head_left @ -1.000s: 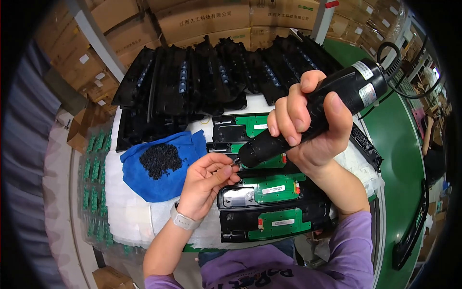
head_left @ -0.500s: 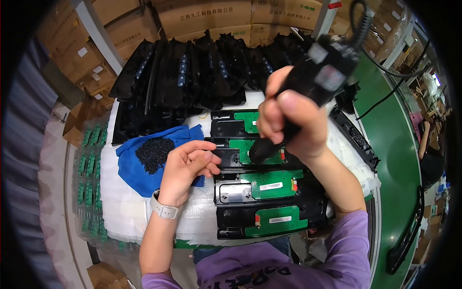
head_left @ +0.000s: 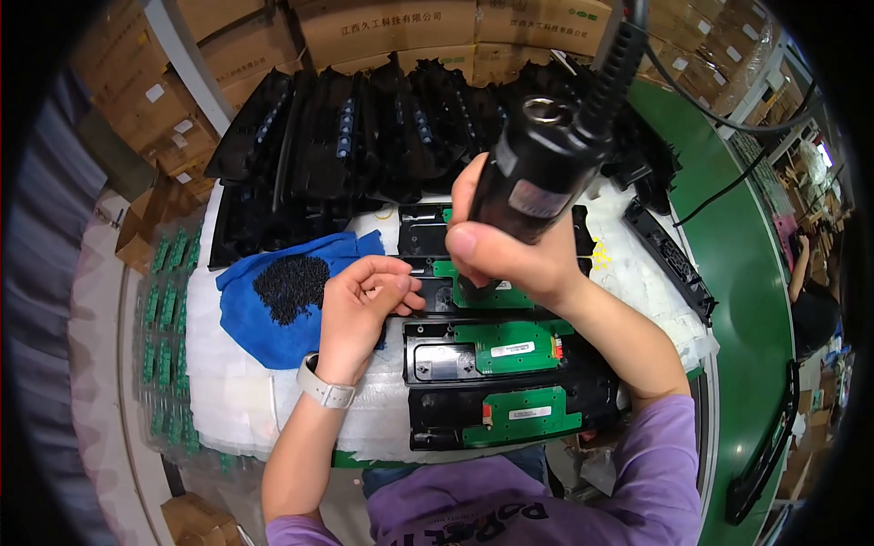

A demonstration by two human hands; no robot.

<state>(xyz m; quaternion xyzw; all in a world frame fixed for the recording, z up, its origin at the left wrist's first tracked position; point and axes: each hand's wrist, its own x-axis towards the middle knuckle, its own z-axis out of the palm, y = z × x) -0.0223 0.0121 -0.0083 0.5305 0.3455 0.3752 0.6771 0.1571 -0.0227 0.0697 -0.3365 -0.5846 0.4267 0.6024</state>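
Tip of the black electric screwdriver (head_left: 544,173) is hidden behind the right hand (head_left: 510,259), so its contact with the green circuit board (head_left: 487,293) below cannot be told; that board is itself half covered by the hand. Left hand (head_left: 360,309), just left of the screwdriver, has fingertips curled inward, and whatever they pinch is too small to make out. The screwdriver's cable (head_left: 728,109) runs off the top edge; the black grains on the blue cloth (head_left: 264,318), left of the screwdriver, are too fine to tell individually.
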